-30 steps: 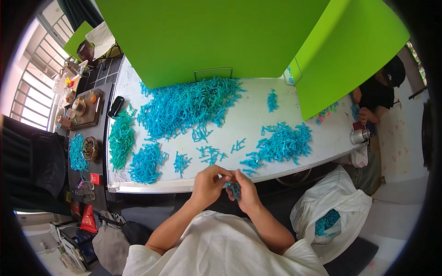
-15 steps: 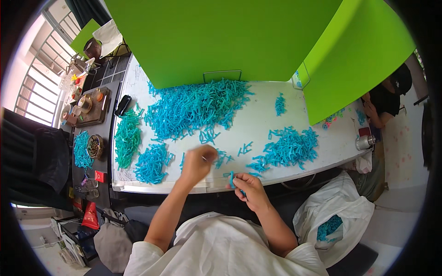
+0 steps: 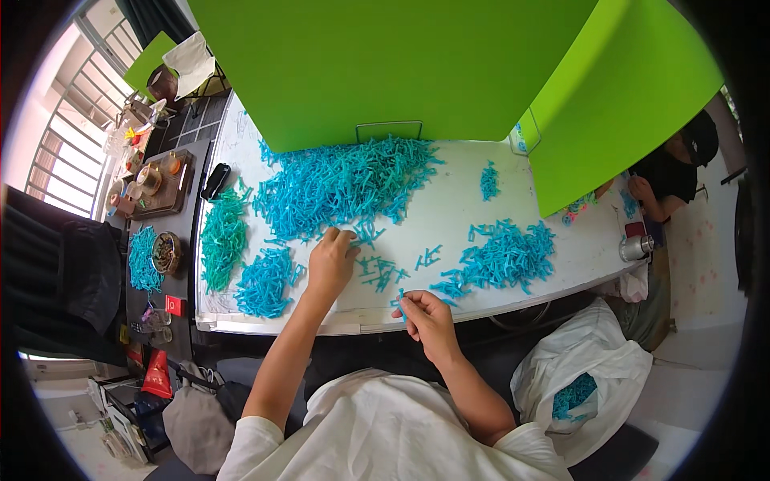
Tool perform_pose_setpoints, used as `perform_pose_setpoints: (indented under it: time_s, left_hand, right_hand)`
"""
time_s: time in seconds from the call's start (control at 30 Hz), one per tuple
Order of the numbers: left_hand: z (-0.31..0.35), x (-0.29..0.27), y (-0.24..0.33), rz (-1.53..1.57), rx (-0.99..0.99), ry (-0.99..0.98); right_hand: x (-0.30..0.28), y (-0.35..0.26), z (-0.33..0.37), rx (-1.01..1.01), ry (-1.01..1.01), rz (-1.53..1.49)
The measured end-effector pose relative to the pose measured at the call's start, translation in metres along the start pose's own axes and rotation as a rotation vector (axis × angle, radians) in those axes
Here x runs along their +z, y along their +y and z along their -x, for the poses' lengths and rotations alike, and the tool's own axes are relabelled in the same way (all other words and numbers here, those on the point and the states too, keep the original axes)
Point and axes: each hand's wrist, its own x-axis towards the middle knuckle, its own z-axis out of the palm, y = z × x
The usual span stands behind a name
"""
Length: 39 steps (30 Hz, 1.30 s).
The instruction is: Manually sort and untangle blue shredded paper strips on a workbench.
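One piece held, plenty loose

The right hand [image 3: 431, 321] pinches a slim blue plastic piece [image 3: 403, 309]; the left hand [image 3: 331, 262] curls, contents hidden. Just beyond it, a large blue-green plastic heap [image 3: 337, 184] covers white worktop [image 3: 453, 192]; the finished share is unclear.

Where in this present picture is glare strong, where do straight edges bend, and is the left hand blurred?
Head view throughout: the barred window is washed out; the white table's near edge bows; the left hand shows no strong blur.
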Motion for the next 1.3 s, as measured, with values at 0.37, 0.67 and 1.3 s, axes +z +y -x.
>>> perform_pose_setpoints:
  time_s: [0.37,0.67,1.3]
  left_hand:
    - [0.04,-0.038,0.044,0.356,-0.186,-0.085]
    - [0.069,-0.038,0.076,0.572,-0.246,-0.022]
    - [0.097,-0.007,0.074,0.81,-0.303,-0.039]
  right_hand:
    - [0.01,0.007,-0.006,-0.109,0.051,0.113]
    - [0.017,0.007,-0.002,-0.091,0.033,0.053]
    - [-0.003,0.006,0.01,-0.076,0.004,0.175]
